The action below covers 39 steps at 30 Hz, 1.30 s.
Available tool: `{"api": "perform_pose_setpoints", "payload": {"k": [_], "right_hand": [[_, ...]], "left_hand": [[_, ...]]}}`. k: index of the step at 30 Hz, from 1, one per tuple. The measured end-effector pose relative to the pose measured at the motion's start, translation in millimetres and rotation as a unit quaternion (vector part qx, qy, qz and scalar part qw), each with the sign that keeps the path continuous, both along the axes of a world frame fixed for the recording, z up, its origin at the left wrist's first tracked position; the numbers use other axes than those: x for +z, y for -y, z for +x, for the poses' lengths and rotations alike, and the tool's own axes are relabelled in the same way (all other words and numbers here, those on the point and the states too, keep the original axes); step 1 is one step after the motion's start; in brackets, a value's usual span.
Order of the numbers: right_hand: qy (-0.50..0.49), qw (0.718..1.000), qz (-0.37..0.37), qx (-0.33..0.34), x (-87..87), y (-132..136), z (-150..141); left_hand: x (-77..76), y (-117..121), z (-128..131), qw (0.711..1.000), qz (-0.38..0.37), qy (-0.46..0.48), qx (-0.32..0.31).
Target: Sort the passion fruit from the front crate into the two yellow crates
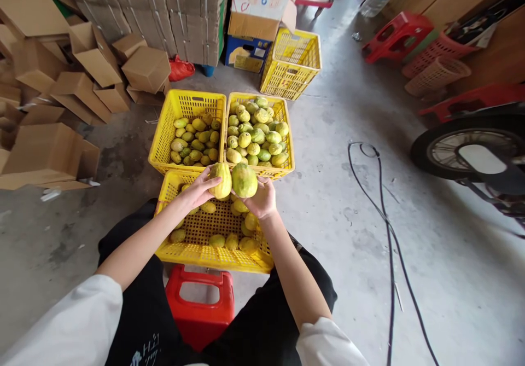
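From where I stand, I see a seated person in white sleeves and black trousers holding two fruits side by side; clock directions run from this pair, with 12 o'clock straight ahead of the person. The left hand [202, 190] grips a ribbed, yellow oval fruit [222, 181], thumb across its near face; its other fingers are partly hidden. The right hand [263, 199] cups a rounder, green-yellow fruit [244, 181], fingers curled beneath it. The fruits are just beside each other; I cannot tell whether they touch.

Below them, toward 6 o'clock, is a shallow yellow plastic crate [213, 259] with scattered fruit; a red plastic stool [200, 315] shows beyond its near edge. At 10 o'clock stands a yellow slatted crate [163, 136] of fruit; at 1 o'clock, a fuller yellow plastic crate [290, 144]. Brown cardboard boxes [45, 150] sprawl around 10 o'clock, farther off. A black cable [386, 221] lies at 4 o'clock.
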State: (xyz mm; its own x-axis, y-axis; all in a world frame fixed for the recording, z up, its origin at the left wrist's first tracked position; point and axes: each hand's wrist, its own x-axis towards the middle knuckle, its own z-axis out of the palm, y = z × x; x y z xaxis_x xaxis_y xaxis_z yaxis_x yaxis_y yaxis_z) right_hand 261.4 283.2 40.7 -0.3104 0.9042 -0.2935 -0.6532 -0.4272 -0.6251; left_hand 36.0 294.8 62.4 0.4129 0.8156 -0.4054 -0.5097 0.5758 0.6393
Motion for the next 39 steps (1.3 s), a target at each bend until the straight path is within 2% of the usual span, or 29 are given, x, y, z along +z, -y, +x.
{"api": "perform_pose_setpoints", "payload": {"k": [4,8,13,18,22,27,30,34,39], "right_hand": [[0.019,0.999,0.034,-0.006,3.3,-1,0],[0.041,0.998,0.045,-0.009,1.5,1,-4],[0.045,0.999,0.009,0.003,-7.5,0,-9],[0.027,0.999,-0.02,-0.017,-9.8,2,-11],[0.03,0.997,-0.058,-0.041,-5.6,3,-8],[-0.013,0.998,-0.06,-0.003,1.8,3,-6],[-0.034,0.998,-0.053,-0.004,7.1,4,-8],[-0.034,0.998,-0.04,-0.019,12.5,4,-11],[0.001,0.998,0.001,-0.058,11.4,4,-15]], "left_hand": [[-4.2,-2,-2,1.0,0.023,-0.013,-0.009],[-6.9,-4,1,1.0,0.009,-0.024,0.011],[4.5,0,5,0.997,-0.059,-0.019,0.049],[14.4,5,7,0.995,-0.089,0.016,0.031],[10.9,6,9,0.997,-0.071,-0.002,0.014],[2.1,1,6,0.999,-0.044,-0.009,-0.004],[1.1,-1,1,0.999,-0.043,-0.01,0.0],[8.8,1,0,0.999,-0.033,-0.002,0.016],[21.9,0,0,0.996,-0.058,0.035,0.053]]}}
